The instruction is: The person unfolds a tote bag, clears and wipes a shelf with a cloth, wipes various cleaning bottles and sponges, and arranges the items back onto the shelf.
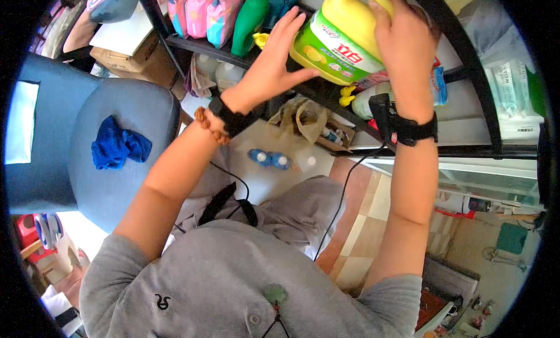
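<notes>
- I had my right hand (408, 49) curled round the handle side of the yellow bottle (338, 49).
- My left hand (265, 72) spread open along its opposite side.
- The bottle tilted between them, above the shelf (198, 48), handle farthest from the body.

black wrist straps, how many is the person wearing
2: the left strap, just behind the left hand, and the right strap, just behind the right hand, which holds the yellow jug.
</notes>
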Available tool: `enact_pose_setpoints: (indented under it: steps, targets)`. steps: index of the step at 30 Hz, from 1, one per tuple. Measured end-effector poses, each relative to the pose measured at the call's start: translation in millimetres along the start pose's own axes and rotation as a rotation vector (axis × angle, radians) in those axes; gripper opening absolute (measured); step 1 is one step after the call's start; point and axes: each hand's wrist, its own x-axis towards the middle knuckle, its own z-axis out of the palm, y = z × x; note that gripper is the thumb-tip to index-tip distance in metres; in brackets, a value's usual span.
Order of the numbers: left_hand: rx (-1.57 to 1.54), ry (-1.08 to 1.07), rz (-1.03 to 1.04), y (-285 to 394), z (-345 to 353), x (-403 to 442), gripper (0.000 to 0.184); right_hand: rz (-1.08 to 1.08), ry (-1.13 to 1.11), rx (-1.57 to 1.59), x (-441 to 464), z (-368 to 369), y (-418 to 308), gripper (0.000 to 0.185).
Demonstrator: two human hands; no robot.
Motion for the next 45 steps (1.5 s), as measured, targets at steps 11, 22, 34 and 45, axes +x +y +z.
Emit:
enact_pose_setpoints:
  steps: [11,22,34,45]
  targets:
    - [0.086,-0.521,0.130,-68.2,-6.3,-14.6,0.106,-0.151,0.033,-0.037,-50.4,-49.5,-6.6,0.023]
    - [-0.531,-0.526,-0.226,40.4,-31.9,-47.9,0.105,0.010,-0.275,0.172,-127.3,-71.0,-39.8,0.030]
    - [-0.286,-1.052,-0.138,51.7,-8.5,-155.5,0.031,-0.093,-0.804,0.501,-285.3,3.8,-91.5,0.015]
    - [0.019,-1.494,-0.247,-27.4,71.6,-309.9,0.030,0.034,-1.218,0.370,-405.3,140.7,-144.6,0.019]
